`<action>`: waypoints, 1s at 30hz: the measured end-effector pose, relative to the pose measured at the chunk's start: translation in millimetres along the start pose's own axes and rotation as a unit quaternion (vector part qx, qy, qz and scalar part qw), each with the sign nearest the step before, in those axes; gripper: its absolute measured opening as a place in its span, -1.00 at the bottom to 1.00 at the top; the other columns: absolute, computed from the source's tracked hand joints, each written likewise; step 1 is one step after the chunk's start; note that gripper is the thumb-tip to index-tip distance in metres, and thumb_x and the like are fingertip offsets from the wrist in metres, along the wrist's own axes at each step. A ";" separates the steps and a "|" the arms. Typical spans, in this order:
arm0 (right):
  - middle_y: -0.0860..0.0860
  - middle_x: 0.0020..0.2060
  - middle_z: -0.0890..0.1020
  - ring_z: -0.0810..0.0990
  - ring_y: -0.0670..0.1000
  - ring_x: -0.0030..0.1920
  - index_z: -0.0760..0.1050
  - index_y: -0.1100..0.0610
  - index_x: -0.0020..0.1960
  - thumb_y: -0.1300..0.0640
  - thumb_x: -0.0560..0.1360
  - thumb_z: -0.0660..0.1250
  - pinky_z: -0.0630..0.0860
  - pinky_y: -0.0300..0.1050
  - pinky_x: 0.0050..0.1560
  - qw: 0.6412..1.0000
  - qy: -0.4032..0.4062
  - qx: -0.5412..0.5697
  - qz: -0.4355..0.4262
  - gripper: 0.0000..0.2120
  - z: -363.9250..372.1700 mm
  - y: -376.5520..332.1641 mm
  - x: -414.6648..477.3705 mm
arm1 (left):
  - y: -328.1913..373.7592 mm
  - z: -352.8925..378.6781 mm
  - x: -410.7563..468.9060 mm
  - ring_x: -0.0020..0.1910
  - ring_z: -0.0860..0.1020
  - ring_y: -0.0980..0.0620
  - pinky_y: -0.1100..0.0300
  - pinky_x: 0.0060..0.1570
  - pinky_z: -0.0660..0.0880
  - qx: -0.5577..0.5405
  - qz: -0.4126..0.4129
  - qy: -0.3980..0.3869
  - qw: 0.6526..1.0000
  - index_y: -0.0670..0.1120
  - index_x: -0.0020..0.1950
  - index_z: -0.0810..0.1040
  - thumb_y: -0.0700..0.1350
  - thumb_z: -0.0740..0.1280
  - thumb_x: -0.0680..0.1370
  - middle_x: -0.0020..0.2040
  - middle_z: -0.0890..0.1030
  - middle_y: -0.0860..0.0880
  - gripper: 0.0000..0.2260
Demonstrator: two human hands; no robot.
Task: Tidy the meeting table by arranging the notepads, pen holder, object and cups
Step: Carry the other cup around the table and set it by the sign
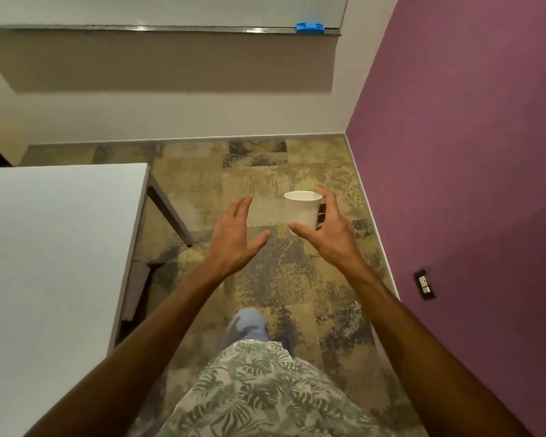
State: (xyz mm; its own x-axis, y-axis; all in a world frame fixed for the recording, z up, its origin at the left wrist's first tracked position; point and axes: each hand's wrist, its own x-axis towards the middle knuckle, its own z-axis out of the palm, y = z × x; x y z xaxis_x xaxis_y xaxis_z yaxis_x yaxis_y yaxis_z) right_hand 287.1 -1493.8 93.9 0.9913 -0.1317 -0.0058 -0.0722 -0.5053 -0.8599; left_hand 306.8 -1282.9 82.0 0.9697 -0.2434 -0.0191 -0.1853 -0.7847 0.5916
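Note:
A white cup (302,208) is held upright in the air above the carpet, right of the table. My right hand (325,230) grips it from the right side, fingers over the handle and thumb under the base. My left hand (235,234) hovers open to the left of the cup, fingers spread, holding nothing. The white meeting table (54,247) fills the left of the view; the part I see is bare. No notepads or pen holder are in view.
A purple wall (470,152) with a socket (424,283) runs close on the right. A whiteboard ledge with a blue eraser (309,27) hangs on the far wall. Patterned carpet lies between table and wall, where I stand.

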 end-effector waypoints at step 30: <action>-0.44 0.07 0.45 0.50 -0.08 0.11 0.17 -0.24 0.39 -0.06 0.37 0.54 0.45 -0.25 0.03 0.945 -0.279 -0.021 -0.170 -0.25 211.6 -121.3 542.9 | -202.8 -153.6 380.8 0.57 0.12 -0.05 -0.18 0.50 0.14 -0.038 -0.258 0.194 0.946 -0.02 0.60 0.04 0.17 0.30 0.56 0.61 0.09 -0.05 -0.27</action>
State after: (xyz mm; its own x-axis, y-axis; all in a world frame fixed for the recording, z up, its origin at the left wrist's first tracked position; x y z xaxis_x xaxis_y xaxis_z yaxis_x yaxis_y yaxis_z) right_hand 857.4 -1323.7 87.1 0.8610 0.5086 -0.0112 0.2678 -0.4720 -0.8399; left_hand 738.1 -1128.9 78.5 0.9159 0.4000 -0.0338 0.3269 -0.6944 0.6411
